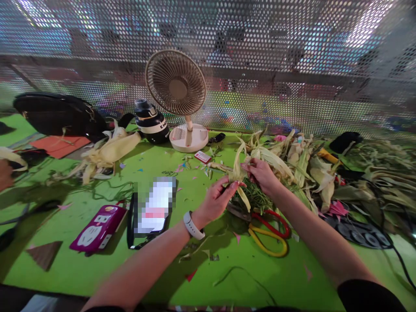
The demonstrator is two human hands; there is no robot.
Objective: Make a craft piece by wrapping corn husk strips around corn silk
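Observation:
Between my two hands is a pale green strip of corn husk [238,167], folded, with one end sticking up and another hanging down. My left hand [218,198], with a white band on the wrist, pinches its lower left side. My right hand [260,174] grips it from the right, fingertips close to those of my left hand. Below the hands lie scissors [268,239] with one red and one yellow handle loop, their blades partly hidden. Thin green strands [256,193] lie in a bundle just behind the scissors. A heap of dried husks [276,158] spreads behind my right hand.
A white fan [189,138] and a dark bottle [152,124] stand at the back, beside a black bag [58,115]. A phone [157,206] and a purple case [99,229] lie at left. Another person's hand [4,174] shows at the left edge. Cables and a black power strip [364,234] are at right.

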